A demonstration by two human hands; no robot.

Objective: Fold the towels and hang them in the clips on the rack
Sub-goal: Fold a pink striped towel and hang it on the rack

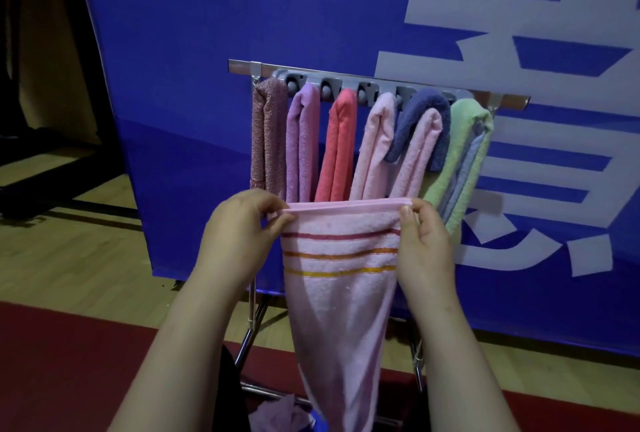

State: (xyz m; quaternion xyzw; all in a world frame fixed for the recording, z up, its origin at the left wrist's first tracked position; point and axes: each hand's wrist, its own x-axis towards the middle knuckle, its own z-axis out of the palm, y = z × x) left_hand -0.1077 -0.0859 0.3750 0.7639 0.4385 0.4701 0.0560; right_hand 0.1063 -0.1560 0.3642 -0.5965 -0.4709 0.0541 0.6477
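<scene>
One big blue banner (207, 51) with white characters fills the far side. Against it stands the rack (242, 65), its grey clip strip (346, 82) running left to right under the metal bar. Six folded bundles hang from that strip: a mauve towel (268, 141) far left, then a lilac towel (301, 141), a coral towel (341, 141), a pale pink towel (375, 147), a navy towel (415, 106) doubled with a pink one, and a green towel (460, 141) with pale blue inside, far right.

Nearer to me, in the middle, hangs the pink striped towel (339, 293). Its top hem is stretched level just below those bundles, and the rest drapes down, narrowing toward a heap of cloth (277, 411) near my feet. My left hand (239, 234) pinches the left end of the hem and my right hand (427, 241) the right end, thumbs and fingertips closed on the fabric.

To fold it well, I judge I should keep the hem taut, bring the two corners together so the stripes line up, then smooth the doubled edge before lifting it. Whether any clip is free I cannot tell from here.
</scene>
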